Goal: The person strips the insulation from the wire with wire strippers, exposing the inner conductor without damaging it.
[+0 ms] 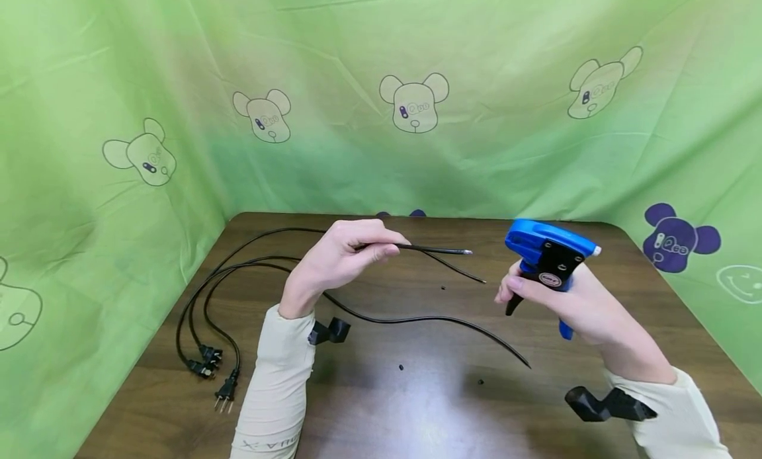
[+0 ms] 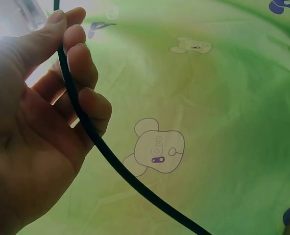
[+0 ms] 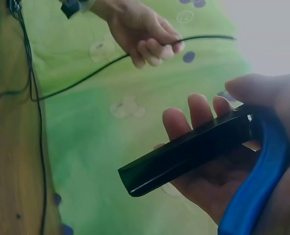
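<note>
My left hand [image 1: 339, 264] pinches a black power cord [image 1: 437, 250] between thumb and fingers, a little behind its cut end. That end points right and shows a pale, silvery tip. In the left wrist view the same cord [image 2: 123, 169] crosses the curled fingers and runs down to the right. My right hand [image 1: 586, 310] grips a blue and black wire stripper [image 1: 538, 234], raised over the table's right side and apart from the cord. The right wrist view shows its black handle [image 3: 184, 156] and blue handle [image 3: 262, 176] spread, with fingers behind the black one.
A second power cord [image 1: 417, 319] curves across the wooden table [image 1: 369, 413], and another cord's end [image 1: 458, 270] lies behind the left hand. Two-prong plugs [image 1: 225, 394] rest at the left. Small black bits [image 1: 401, 367] are scattered in front. Green printed cloth [image 1: 333, 168] surrounds the table.
</note>
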{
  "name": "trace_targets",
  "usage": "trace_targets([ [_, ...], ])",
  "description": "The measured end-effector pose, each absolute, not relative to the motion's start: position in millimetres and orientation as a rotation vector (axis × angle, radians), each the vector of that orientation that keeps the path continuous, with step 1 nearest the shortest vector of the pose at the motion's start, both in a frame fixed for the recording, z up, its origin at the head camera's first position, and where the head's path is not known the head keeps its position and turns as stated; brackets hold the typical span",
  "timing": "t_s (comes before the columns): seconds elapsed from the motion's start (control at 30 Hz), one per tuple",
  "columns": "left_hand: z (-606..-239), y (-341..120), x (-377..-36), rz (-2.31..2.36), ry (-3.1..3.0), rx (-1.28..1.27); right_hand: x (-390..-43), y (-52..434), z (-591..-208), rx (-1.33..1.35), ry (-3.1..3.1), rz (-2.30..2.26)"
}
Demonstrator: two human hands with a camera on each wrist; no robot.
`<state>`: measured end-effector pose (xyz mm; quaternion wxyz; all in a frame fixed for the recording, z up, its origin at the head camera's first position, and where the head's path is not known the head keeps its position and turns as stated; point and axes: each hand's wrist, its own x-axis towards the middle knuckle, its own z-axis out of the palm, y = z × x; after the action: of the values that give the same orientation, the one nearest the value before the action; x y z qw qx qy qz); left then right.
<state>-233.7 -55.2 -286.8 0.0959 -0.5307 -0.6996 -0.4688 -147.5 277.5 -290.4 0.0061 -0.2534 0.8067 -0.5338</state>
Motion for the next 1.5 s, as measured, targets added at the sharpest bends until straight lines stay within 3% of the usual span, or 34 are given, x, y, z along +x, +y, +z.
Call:
trace_targets([
  [0.77,-302,-44,-237,-1.285,-2.332,-1.543,-170,332,-303,-0.450,2.936,-1.067],
  [1.07,-313,-32,-242,-1.201,-2.474,-1.506,-178,346,-314,-0.596,2.974,-0.991],
  [1.5,-343,3,-251,-1.013,-2.762,-1.384,-197,373,-332,-0.489,3.012,-0.754],
])
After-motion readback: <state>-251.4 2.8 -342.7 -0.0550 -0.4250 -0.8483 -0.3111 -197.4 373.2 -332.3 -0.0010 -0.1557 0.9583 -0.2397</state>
